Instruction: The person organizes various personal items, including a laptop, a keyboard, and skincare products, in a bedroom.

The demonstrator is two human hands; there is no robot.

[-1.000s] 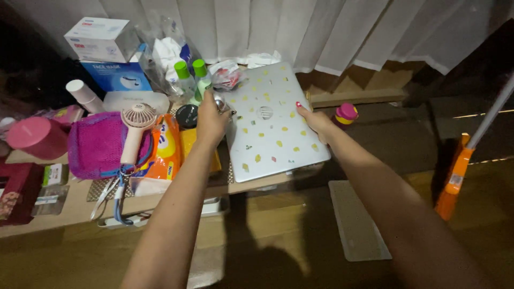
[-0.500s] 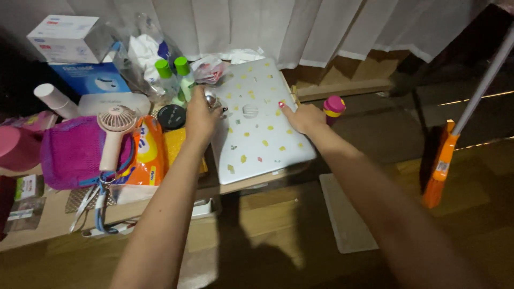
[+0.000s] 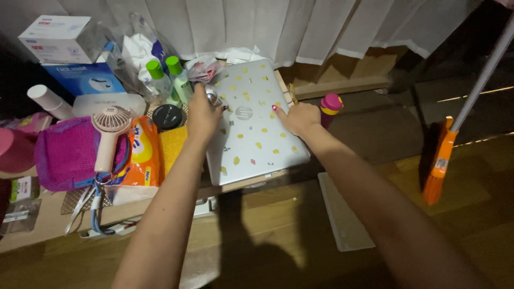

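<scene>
Pink round container (image 3: 12, 152), left of the pink mesh bag (image 3: 67, 155): cut by the frame edge. Small shiny object in the left hand (image 3: 203, 115): unidentifiable. Broom (image 3: 455, 128) handle: top cut off.

From my feed, pale pleated curtains (image 3: 321, 27) hang across twelve o'clock, their hems above a wooden ledge (image 3: 342, 85). A low wooden table (image 3: 48, 222) fills nine o'clock. Wood floor (image 3: 278, 225) spreads at six, dimly lit, with a pale mat (image 3: 345, 214) at five.
</scene>
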